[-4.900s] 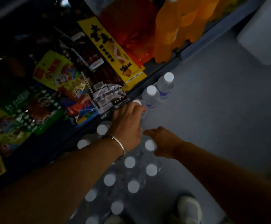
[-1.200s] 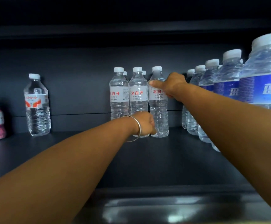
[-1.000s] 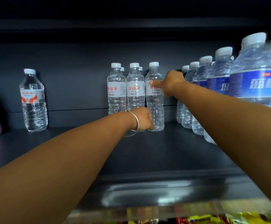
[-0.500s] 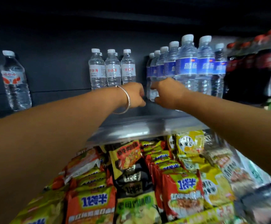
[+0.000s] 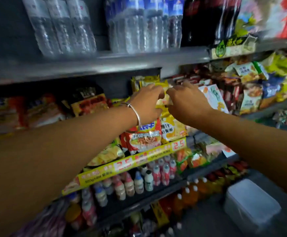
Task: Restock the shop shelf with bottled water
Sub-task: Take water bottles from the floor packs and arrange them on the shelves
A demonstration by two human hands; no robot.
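Three clear water bottles stand in a row at the top left on the dark grey shelf. Right of them is a group of blue-labelled water bottles. Below that shelf, my left hand, with a silver bangle at the wrist, and my right hand hang close together in front of yellow noodle packets. Their fingers are loosely bent and neither hand holds a bottle. The view is blurred by motion.
Dark cola bottles stand right of the water. Noodle packets fill the shelf under my hands, above a yellow price strip. Lower shelves hold small drink bottles and orange drinks. A white plastic box sits on the floor.
Both hands let go of the bottles on the water shelf, drew back and dropped to the noodle shelf. The view has tilted downward.
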